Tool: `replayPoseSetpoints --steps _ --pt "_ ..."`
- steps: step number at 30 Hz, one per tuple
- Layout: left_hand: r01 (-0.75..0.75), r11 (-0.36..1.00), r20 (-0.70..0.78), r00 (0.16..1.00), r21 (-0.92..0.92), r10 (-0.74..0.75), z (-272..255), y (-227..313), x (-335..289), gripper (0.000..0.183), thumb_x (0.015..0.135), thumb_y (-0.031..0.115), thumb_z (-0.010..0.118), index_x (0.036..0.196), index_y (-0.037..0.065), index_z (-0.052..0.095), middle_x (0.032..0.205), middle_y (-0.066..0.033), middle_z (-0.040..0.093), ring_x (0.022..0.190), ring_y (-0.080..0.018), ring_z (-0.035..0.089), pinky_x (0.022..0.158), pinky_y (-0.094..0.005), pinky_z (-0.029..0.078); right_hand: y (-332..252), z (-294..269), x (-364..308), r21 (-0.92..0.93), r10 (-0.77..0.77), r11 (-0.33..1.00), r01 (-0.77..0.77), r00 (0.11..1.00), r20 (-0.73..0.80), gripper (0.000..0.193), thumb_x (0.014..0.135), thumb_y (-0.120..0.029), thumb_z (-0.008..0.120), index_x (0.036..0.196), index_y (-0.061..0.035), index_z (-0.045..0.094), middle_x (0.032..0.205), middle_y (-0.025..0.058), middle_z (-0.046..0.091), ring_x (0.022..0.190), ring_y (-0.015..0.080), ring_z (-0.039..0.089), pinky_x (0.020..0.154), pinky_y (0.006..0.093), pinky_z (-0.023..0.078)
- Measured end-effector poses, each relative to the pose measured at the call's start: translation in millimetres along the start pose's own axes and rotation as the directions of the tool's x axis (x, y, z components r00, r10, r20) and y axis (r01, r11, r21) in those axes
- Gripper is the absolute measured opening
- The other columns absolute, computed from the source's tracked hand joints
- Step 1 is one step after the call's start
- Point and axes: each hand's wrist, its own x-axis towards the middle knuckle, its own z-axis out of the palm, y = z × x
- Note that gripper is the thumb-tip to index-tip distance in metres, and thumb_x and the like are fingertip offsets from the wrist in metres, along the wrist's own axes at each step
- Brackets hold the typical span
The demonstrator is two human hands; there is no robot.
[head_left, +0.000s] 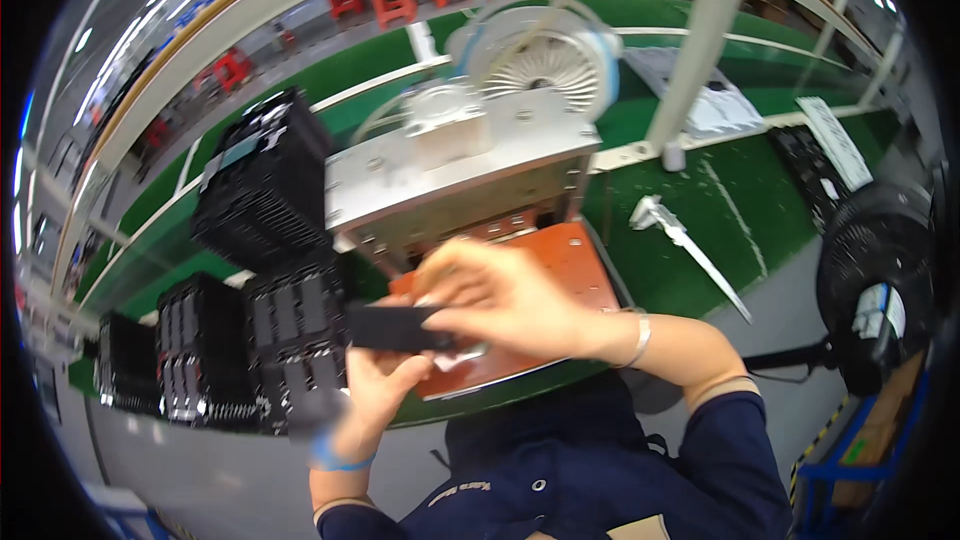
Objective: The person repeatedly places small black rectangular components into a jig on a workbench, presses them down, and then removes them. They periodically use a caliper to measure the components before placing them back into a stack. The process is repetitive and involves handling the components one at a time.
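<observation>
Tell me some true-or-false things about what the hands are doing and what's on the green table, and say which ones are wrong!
1. Both hands hold a flat black part. True: the left hand grips it from below and the right hand from above.
2. The black trays are stacked on the person's right. False: they are on the left.
3. A metal machine stands behind the hands. True.
4. The plate under the machine is blue. False: it is reddish-brown.
5. The right wrist is bare. False: it wears a thin bracelet.
</observation>
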Motion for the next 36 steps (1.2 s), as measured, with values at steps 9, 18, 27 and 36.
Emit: replayPoseSetpoints --steps 9,18,27,36 --pt "-0.006 0.985 -0.336 0.94 -0.171 -0.053 10 -4 -9 0.032 0.089 0.004 0.059 0.115 0.001 0.041 0.098 -0.0151 0.062 0.085 -0.0244 0.067 0.071 -0.036 0.057 7 -123 -94 -0.88 -0.427 0.21 -0.427 0.769 -0.475 0.034 0.073 -0.004 0.07 0.106 -0.0033 0.063 0.105 0.0134 0.062 0.097 0.032 0.06 0.082 0.0397 0.051" --pt "0.035 0.957 -0.313 0.941 -0.287 -0.128 18 -4 7 0.018 0.088 0.005 0.06 0.102 0.001 0.049 0.09 -0.0154 0.065 0.086 -0.028 0.069 0.073 -0.0346 0.057 73 -218 -167 -0.649 -0.144 0.011 -0.76 0.642 -0.754 0.027 0.063 -0.009 0.069 0.088 -0.0032 0.06 0.088 0.0135 0.061 0.084 0.0324 0.062 0.072 0.0422 0.051" --pt "0.085 0.972 -0.283 0.948 -0.22 -0.147 24 2 -2 0.015 0.088 0.008 0.059 0.097 0.003 0.049 0.088 -0.0156 0.066 0.086 -0.0278 0.07 0.075 -0.0341 0.058 24 -164 -180 -0.638 -0.334 0.657 -0.402 0.604 -0.724 0.05 0.071 0.007 0.062 0.12 -0.0015 0.055 0.082 0.0007 0.056 0.064 0.0043 0.046 0.056 0.0188 0.036" --pt "0.03 0.956 -0.264 0.958 -0.291 -0.11 42 -6 -5 0.014 0.086 0.002 0.058 0.099 -0.002 0.054 0.091 -0.0149 0.066 0.084 -0.0211 0.067 0.079 -0.0328 0.054 -10 -52 -93 -0.871 -0.535 0.488 0.058 0.809 -0.245 0.043 0.064 -0.013 0.084 0.104 -0.0069 0.069 0.081 0.0034 0.066 0.065 0.0137 0.058 0.051 0.0243 0.042"
